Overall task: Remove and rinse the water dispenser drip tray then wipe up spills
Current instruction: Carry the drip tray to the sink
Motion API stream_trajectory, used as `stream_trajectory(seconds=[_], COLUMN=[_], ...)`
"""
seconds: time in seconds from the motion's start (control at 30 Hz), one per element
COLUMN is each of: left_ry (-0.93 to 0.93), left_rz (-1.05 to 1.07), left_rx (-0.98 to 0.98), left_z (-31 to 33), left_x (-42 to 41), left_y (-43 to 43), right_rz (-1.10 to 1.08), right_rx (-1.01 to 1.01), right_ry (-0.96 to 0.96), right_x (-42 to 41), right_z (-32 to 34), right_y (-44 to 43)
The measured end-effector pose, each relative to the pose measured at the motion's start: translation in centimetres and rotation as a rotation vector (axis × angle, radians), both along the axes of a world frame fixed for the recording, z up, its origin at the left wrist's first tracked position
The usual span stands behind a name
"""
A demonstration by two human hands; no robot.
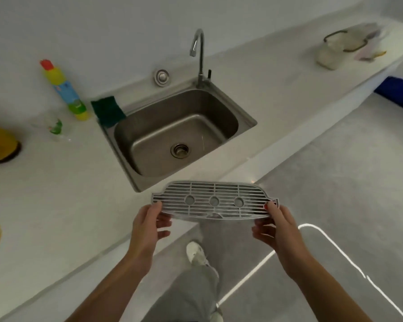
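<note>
1. Both forearms reach forward from the bottom edge, over grey trousers and a white shoe (196, 253) on the grey floor.
2. The left hand (147, 225) and right hand (273, 225) hold the grey drip tray (214, 201) by its two ends, level, in the air just short of the counter's edge.
3. Each thumb presses on the grating's top; the other fingers curl loosely underneath, slightly spread.
4. Beyond the tray lies the steel sink (177, 133), basin bare, with its faucet (199, 54) arching over the back rim.
5. A green sponge (108, 110) sits on the sink's left corner; a yellow detergent bottle (64, 89) stands just beside it.
6. A crumpled bag (342, 47) lies far right on the white counter (56, 205).
</note>
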State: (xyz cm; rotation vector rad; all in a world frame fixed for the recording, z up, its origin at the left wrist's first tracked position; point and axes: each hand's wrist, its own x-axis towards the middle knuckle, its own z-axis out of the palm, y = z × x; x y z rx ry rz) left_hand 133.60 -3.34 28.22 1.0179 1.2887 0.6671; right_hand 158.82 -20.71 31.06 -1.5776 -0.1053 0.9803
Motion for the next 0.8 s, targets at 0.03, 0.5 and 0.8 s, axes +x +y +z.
stream_trajectory(seconds=[0.03, 0.5, 0.8], left_ry=[-0.012, -0.433, -0.397], left_rz=[0.010, 0.250, 0.643], left_rx=[0.004, -0.306, -0.295], left_z=[-0.5, -0.5, -1.5], left_x=[1.7, 20.7, 29.3], left_y=[1.4, 20.2, 28.4], right_rz=[0.011, 0.216, 0.564], right_rx=[0.004, -0.071, -0.173], right_ry=[0.003, 0.023, -0.108], right_x=[2.0, 21.9, 31.3], right_z=[-0.3, -0.8, -2.1], right_y=[1.8, 26.3, 40.5])
